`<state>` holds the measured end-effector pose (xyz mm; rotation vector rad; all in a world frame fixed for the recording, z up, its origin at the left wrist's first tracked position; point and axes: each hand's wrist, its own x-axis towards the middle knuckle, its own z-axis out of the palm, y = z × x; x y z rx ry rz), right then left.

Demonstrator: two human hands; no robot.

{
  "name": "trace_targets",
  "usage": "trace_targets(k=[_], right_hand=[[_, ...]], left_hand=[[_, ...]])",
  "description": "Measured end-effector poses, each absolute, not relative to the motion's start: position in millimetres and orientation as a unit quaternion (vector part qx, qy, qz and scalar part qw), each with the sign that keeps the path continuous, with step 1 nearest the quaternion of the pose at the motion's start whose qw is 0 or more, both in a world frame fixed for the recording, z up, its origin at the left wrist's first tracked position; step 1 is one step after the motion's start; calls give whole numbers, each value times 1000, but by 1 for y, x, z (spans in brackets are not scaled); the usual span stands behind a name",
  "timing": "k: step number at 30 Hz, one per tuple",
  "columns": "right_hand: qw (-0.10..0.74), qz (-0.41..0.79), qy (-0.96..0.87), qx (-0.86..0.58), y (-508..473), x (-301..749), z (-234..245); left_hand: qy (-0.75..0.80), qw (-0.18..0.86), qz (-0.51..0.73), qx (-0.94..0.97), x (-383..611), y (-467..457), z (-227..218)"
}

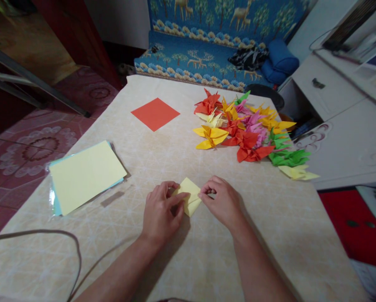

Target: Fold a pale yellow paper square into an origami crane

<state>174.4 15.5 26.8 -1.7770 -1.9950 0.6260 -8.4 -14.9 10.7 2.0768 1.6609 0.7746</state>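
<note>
A small folded piece of pale yellow origami paper (189, 187) lies on the table between my hands, one corner pointing away from me. My left hand (164, 207) rests over its left side, fingers bent and pressing on the paper. At the right corner, my right hand (221, 199) pinches the paper's edge between thumb and forefinger. A crease or flap edge runs across the middle of the paper. Part of its left side is hidden under my left fingers.
Many folded paper cranes (244, 130) cluster at the back right. A red paper square (155, 114) lies farther back. Stacked yellow and blue sheets (87, 176) sit on plastic at the left. A cable (77, 251) crosses the front left. Beyond stands a blue patterned sofa (188, 61).
</note>
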Motion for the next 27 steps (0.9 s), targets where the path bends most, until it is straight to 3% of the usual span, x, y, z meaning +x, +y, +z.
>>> trace_targets(k=[13, 27], right_hand=[[251, 281, -689, -619, 17, 180, 18], [281, 239, -665, -650, 9, 172, 19]], left_hand=[[591, 164, 260, 746, -10, -16, 9], [587, 114, 282, 750, -15, -23, -3]])
